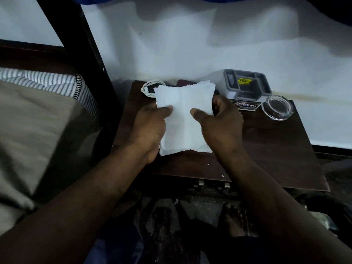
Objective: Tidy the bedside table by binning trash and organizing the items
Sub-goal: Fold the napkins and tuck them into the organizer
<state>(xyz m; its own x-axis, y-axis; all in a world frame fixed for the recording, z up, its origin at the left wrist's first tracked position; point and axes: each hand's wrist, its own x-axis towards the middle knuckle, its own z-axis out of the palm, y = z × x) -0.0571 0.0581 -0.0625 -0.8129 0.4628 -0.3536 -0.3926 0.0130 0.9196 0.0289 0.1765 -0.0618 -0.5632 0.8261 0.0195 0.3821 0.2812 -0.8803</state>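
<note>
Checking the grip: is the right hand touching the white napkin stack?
Touching. Head view: the right hand pinches the napkin stack, thumb on top, fingers behind its edge.

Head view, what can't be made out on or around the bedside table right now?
1. Dark red item, head view: mostly hidden behind the held paper stack.
2. White cable: right side covered by the stack.
3. Yellow label in the grey organizer: print too small to read.
4. Printed card: left part hidden by the right hand.
5. Floor under the table: too dark.
</note>
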